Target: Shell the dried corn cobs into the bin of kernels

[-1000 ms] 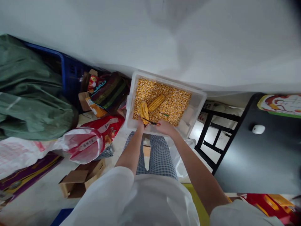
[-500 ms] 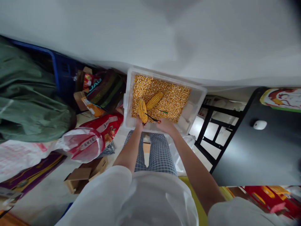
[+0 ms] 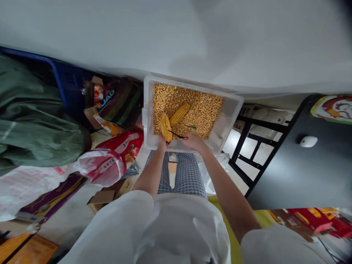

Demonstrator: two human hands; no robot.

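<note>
Left grip [image 3: 163, 140] holds a corncob [image 3: 165, 126] (right grip [image 3: 193, 142], a dark tool [image 3: 177, 136]).

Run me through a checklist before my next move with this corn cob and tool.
1. Held cob gripped by the left hand: ok, at its near end.
2. Dark tool held in the right hand: ok.
3. Dark tool pressed into the held cob: cannot tell, contact too small to see.
4. Held cob over the clear bin: ok.
5. Loose kernels free of other items: not ok, a second cob and a thin green item lie there.
</note>
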